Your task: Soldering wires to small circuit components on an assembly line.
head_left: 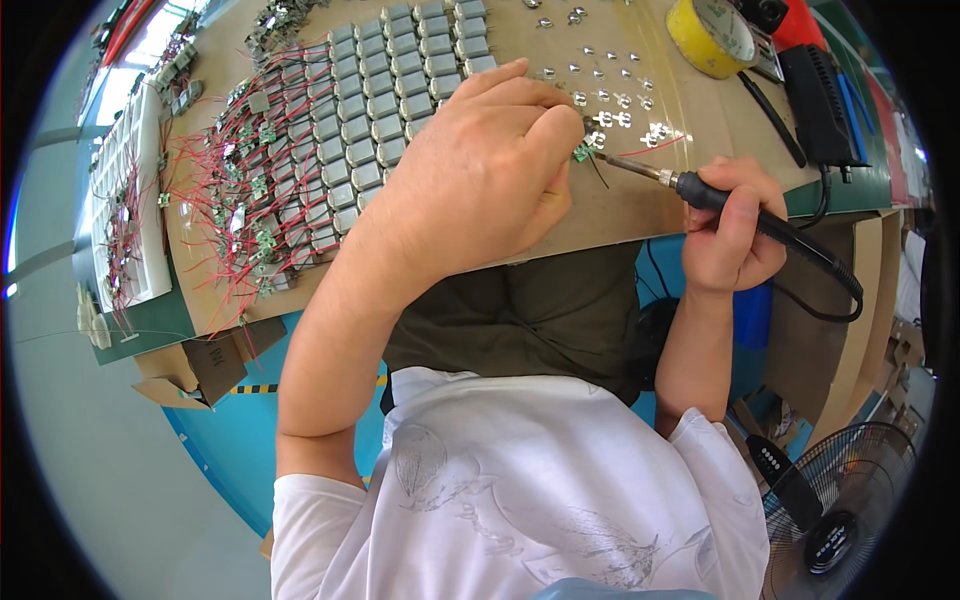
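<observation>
My right hand [735,225] is closed around the black handle of a soldering iron [705,192]. The iron's metal tip points left, to a small green circuit board [582,153] at the fingertips of my left hand [500,165]. That hand is closed in a pinch on the board, its fingertips partly hidden behind the knuckles. A short dark wire and a red wire show beside the board. Just beyond, shiny metal pieces [622,119] lie scattered on the brown work surface [540,232].
Left of my hands stand rows of grey rectangular blocks [385,105], with a tangle of red-wired boards [260,200] alongside. A white tray [140,210] sits farther left. Yellow tape [700,38] and a black box [818,105] are at the far right. A fan [840,500] stands low right.
</observation>
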`<state>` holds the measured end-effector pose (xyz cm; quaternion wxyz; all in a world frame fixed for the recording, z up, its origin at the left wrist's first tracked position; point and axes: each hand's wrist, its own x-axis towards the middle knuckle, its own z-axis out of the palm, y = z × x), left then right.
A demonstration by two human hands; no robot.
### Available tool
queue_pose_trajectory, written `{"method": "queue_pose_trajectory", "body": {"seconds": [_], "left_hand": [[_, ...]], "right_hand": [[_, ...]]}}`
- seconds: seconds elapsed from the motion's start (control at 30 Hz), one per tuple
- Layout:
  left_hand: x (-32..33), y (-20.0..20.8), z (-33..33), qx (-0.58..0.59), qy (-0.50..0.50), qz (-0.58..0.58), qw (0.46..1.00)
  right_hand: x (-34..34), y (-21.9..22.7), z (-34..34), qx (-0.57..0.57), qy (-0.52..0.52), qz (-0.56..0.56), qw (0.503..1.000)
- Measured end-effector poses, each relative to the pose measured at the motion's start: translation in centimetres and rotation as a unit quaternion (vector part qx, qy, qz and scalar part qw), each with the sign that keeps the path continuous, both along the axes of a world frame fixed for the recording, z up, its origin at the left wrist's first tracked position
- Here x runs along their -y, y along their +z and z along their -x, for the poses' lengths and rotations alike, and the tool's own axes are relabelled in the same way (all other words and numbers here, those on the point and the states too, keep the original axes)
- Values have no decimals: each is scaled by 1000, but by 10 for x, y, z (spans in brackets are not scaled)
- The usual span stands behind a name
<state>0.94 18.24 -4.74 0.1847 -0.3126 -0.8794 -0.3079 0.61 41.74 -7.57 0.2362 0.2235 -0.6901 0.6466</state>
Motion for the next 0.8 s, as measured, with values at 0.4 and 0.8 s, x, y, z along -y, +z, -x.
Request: {"method": "queue_pose_trajectory", "body": {"seconds": [0.4,0.8], "left_hand": [[-1,-6,0,-43,-16,8,999],[-1,-5,-1,-40,-10,2,999]], "right_hand": [[3,-2,1,-6,27,28,999],[1,-3,1,-11,39,6,999]]}}
